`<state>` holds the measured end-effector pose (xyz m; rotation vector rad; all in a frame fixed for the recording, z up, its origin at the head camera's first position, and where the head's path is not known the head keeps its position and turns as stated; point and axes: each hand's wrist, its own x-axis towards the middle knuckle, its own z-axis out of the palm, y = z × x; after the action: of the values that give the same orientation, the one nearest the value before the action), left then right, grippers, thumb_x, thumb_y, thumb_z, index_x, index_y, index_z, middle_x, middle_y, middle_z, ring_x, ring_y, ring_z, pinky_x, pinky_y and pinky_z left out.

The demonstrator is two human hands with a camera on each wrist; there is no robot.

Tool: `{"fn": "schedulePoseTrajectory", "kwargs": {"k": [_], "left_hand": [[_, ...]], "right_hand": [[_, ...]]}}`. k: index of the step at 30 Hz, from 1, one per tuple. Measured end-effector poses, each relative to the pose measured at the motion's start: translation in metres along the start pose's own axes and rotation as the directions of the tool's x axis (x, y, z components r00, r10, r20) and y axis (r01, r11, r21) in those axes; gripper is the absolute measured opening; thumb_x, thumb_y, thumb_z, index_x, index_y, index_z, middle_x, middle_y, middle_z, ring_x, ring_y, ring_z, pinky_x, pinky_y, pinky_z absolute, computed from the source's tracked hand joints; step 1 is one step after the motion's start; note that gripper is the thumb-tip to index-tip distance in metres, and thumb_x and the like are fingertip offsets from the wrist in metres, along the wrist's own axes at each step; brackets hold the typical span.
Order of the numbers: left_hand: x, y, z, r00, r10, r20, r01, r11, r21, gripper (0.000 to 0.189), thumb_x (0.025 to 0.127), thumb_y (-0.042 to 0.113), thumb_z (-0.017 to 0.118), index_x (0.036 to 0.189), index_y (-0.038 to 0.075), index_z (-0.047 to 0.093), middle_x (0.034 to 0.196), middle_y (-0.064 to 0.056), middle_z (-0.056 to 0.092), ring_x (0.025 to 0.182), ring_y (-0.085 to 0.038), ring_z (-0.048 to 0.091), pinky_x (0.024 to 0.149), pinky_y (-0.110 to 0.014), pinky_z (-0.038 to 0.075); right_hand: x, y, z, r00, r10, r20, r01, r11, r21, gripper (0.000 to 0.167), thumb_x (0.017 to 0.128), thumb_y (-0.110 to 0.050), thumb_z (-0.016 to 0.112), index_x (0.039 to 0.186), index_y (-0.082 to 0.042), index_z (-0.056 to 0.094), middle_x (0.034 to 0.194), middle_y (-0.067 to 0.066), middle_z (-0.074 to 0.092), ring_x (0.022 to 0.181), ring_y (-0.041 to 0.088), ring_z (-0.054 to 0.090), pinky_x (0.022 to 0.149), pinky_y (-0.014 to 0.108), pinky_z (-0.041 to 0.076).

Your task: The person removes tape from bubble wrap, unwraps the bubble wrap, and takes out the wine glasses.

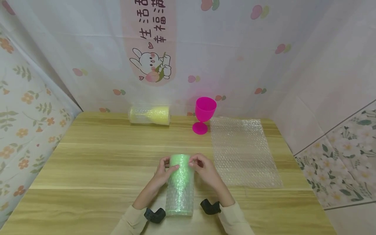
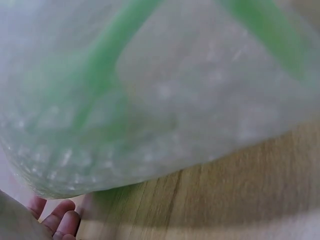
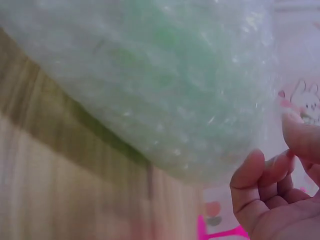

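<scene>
A green goblet rolled in clear bubble wrap (image 1: 180, 186) lies lengthwise in front of the person, its green end farthest away. Through the wrap in the left wrist view, a blurred green stem (image 2: 107, 55) shows. The left hand (image 1: 161, 173) grips the far left side of the roll, thumb on top and fingers around the side. At the far right edge, the right hand (image 1: 204, 166) has its thumb and curled fingers pinching the wrap's rim. Up close, the right fingers (image 3: 247, 175) sit at the end of the bubble-wrapped roll (image 3: 190, 110).
A bright pink goblet (image 1: 205, 109) stands upright at the back of the wooden table (image 1: 97, 163). To its right a flat sheet of bubble wrap (image 1: 245, 153) is spread out. A yellow goblet in bubble wrap (image 1: 149, 115) lies at the back left, beside the printed curtain (image 1: 100, 65).
</scene>
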<state>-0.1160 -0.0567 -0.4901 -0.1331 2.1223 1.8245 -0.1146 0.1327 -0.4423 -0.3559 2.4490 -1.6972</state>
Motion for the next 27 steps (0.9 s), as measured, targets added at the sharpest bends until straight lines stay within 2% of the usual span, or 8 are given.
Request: {"fn": "schedulePoseTrajectory", "kwargs": {"k": [3, 8, 11, 15, 18, 21, 24, 27], "left_hand": [[0.000, -0.001, -0.001, 1.000, 0.001, 0.003, -0.001, 1.000, 0.006, 0.064, 0.090, 0.031, 0.057, 0.136, 0.001, 0.025, 0.130, -0.020, 0.035, 0.117, -0.034, 0.037, 0.093, -0.050, 0.038], [0.004, -0.006, -0.002, 1.000, -0.002, 0.007, 0.002, 1.000, 0.007, 0.063, 0.090, 0.029, 0.057, 0.136, 0.000, 0.024, 0.129, -0.020, 0.035, 0.116, -0.033, 0.037, 0.092, -0.047, 0.038], [0.004, -0.005, -0.001, 1.000, 0.001, 0.013, -0.001, 1.000, -0.006, 0.064, 0.090, 0.031, 0.057, 0.136, 0.001, 0.025, 0.129, -0.019, 0.036, 0.116, -0.032, 0.037, 0.091, -0.045, 0.039], [0.002, -0.004, -0.001, 1.000, 0.012, 0.012, -0.012, 1.000, 0.001, 0.066, 0.089, 0.035, 0.058, 0.136, 0.002, 0.025, 0.128, -0.018, 0.036, 0.116, -0.031, 0.037, 0.090, -0.043, 0.040], [0.002, -0.003, -0.001, 1.000, 0.015, 0.003, -0.015, 1.000, 0.012, 0.068, 0.088, 0.036, 0.060, 0.136, 0.002, 0.026, 0.128, -0.018, 0.036, 0.116, -0.031, 0.038, 0.089, -0.042, 0.041], [0.003, -0.003, 0.001, 1.000, 0.012, -0.011, -0.012, 1.000, 0.020, 0.068, 0.086, 0.037, 0.062, 0.135, 0.003, 0.028, 0.127, -0.018, 0.039, 0.115, -0.031, 0.039, 0.089, -0.042, 0.041], [0.004, -0.003, 0.003, 1.000, 0.003, -0.030, -0.003, 1.000, 0.031, 0.068, 0.085, 0.037, 0.063, 0.134, 0.004, 0.030, 0.128, -0.018, 0.040, 0.116, -0.031, 0.040, 0.090, -0.043, 0.041], [0.005, -0.003, 0.005, 0.999, -0.006, -0.048, 0.007, 0.999, 0.039, 0.068, 0.084, 0.038, 0.063, 0.133, 0.005, 0.031, 0.129, -0.017, 0.041, 0.117, -0.031, 0.039, 0.090, -0.044, 0.039]], "right_hand": [[-0.001, 0.018, -0.002, 0.999, 0.017, -0.033, -0.013, 0.995, 0.096, 0.011, 0.090, -0.008, 0.059, 0.095, 0.002, 0.059, 0.084, 0.009, 0.054, 0.071, 0.010, 0.051, 0.066, 0.024, 0.050], [-0.008, 0.028, -0.009, 0.996, 0.045, -0.074, -0.027, 0.974, 0.226, 0.018, 0.090, -0.005, 0.057, 0.100, 0.011, 0.055, 0.089, 0.011, 0.056, 0.078, 0.016, 0.058, 0.075, 0.032, 0.054], [-0.012, 0.030, -0.013, 0.992, 0.079, -0.096, -0.050, 0.962, 0.269, 0.020, 0.090, -0.004, 0.057, 0.102, 0.012, 0.054, 0.094, 0.019, 0.057, 0.082, 0.018, 0.060, 0.079, 0.036, 0.054], [-0.014, 0.027, -0.016, 0.987, 0.102, -0.125, -0.065, 0.959, 0.275, 0.022, 0.090, -0.004, 0.056, 0.107, 0.010, 0.055, 0.104, 0.027, 0.057, 0.085, 0.019, 0.061, 0.081, 0.037, 0.054], [-0.013, 0.023, -0.018, 0.982, 0.107, -0.156, -0.066, 0.967, 0.246, 0.022, 0.092, -0.006, 0.055, 0.110, 0.007, 0.055, 0.108, 0.028, 0.057, 0.087, 0.022, 0.060, 0.080, 0.035, 0.054], [-0.006, 0.016, -0.016, 0.977, 0.114, -0.180, -0.084, 0.982, 0.171, 0.020, 0.093, -0.009, 0.054, 0.107, 0.004, 0.059, 0.105, 0.025, 0.059, 0.086, 0.024, 0.059, 0.076, 0.033, 0.054], [0.004, 0.008, -0.012, 0.979, 0.101, -0.175, -0.098, 0.995, 0.029, 0.020, 0.092, -0.015, 0.058, 0.104, 0.000, 0.062, 0.100, 0.017, 0.062, 0.082, 0.024, 0.059, 0.070, 0.032, 0.053], [0.015, -0.001, -0.008, 0.989, 0.073, -0.127, -0.091, 0.986, -0.139, 0.024, 0.088, -0.022, 0.063, 0.104, -0.003, 0.064, 0.096, 0.009, 0.061, 0.078, 0.020, 0.057, 0.064, 0.030, 0.050]]}}
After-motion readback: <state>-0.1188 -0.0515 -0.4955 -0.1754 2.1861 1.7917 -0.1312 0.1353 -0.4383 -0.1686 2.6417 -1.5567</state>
